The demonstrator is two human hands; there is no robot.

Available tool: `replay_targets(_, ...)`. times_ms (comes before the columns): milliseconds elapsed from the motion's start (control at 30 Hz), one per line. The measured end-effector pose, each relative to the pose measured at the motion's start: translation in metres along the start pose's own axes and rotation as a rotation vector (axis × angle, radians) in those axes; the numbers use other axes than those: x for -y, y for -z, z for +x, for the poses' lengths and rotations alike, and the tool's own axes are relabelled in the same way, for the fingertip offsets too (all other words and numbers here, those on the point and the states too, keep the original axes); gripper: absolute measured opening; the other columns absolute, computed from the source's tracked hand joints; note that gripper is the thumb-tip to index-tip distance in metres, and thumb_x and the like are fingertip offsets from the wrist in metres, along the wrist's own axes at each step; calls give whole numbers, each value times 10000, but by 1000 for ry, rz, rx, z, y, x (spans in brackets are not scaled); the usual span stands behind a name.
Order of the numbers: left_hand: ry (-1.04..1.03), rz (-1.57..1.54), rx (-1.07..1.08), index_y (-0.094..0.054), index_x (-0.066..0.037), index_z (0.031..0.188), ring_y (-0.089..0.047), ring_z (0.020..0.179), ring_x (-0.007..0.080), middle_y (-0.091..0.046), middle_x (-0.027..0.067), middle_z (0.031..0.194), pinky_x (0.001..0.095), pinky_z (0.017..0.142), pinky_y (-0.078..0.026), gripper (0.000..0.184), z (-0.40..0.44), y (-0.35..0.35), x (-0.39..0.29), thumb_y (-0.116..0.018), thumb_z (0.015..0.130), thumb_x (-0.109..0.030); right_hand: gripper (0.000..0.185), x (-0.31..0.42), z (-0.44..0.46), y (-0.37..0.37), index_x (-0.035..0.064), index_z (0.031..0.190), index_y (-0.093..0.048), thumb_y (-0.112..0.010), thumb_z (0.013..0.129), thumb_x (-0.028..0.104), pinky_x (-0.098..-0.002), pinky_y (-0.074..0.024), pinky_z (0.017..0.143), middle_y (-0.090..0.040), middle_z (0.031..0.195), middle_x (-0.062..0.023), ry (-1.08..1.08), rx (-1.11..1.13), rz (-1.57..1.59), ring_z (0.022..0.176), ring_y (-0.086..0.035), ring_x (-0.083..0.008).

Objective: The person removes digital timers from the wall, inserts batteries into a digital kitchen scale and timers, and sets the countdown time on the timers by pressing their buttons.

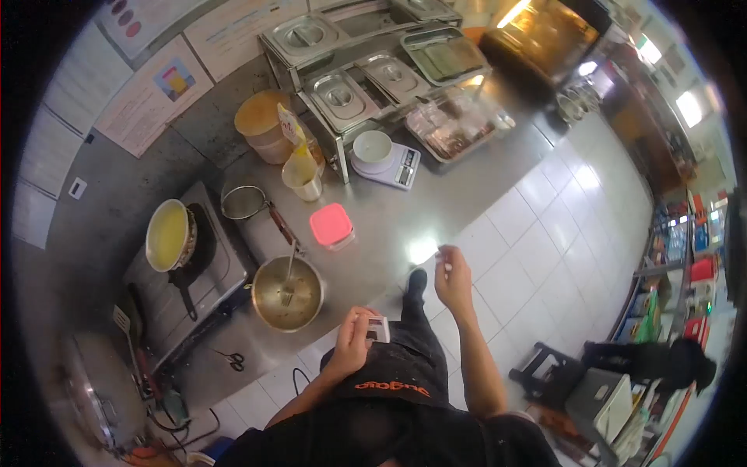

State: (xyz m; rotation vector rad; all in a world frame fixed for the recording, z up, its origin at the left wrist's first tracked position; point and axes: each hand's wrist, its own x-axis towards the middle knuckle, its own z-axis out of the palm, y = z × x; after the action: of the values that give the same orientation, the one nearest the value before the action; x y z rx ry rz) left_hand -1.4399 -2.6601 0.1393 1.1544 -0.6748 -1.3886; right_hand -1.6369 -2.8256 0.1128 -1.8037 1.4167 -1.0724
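My left hand [354, 342] is closed around a small white rectangular device [379, 329] with a dark window, held in front of my apron. My right hand [454, 282] is raised over the tiled floor, just off the counter edge, its fingers curled together. A tiny pale spot shows at those fingertips, too small to name. On the counter nearest my left hand stands a steel mixing bowl [268, 300] with a utensil resting inside. Beyond it sits a clear tub with a pink lid [331, 224].
A pot of yellow liquid [166, 237] stands on the stove at left. A strainer [243, 202], a measuring jug [302, 177], a kitchen scale [406, 167] and lidded steel pans [338, 97] occupy the counter. Scissors [233, 359] lie near its front edge. A black stool [545, 370] stands at right.
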Motion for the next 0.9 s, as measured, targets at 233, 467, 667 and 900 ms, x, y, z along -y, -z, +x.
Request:
replay_targets(233, -45, -126, -375, -515, -60, 1085, -538, 892, 87, -566, 64, 1105, 237, 741, -467, 225, 110, -49, 18, -373, 1090, -234, 397, -122, 221, -89, 60, 1273, -555, -606, 882, 96, -483, -423, 1003, -520, 1319, -258, 262, 249, -189, 1197, -498, -447)
replay_targets(467, -3, -246, -688, -529, -82, 1058, -531, 846, 71, -578, 45, 1100, 209, 639, -446, 249, 175, -105, 15, -371, 1093, -272, 591, -162, 291, -109, 80, 1331, -529, -731, 829, 317, -521, -431, 986, -393, 1426, -307, 517, 423, -190, 1173, -505, -461)
replay_targets(667, 21, -208, -833, -541, -84, 1048, -536, 816, 64, -586, 31, 1086, 204, 577, -417, 294, 202, -124, 19, -380, 1089, -326, 614, -173, 293, -92, 74, 1323, -533, -765, 814, 328, -518, -416, 975, -440, 1310, -273, 562, 604, -181, 1175, -471, -438)
replay_targets(900, 50, -58, -760, -548, -96, 1106, -526, 828, 55, -593, 16, 1085, 200, 570, -393, 284, 222, -140, 34, -373, 1092, -318, 571, -176, 295, -93, 63, 1272, -589, -796, 789, 286, -531, -386, 1025, -420, 1378, -280, 646, 625, -136, 1261, -432, -454)
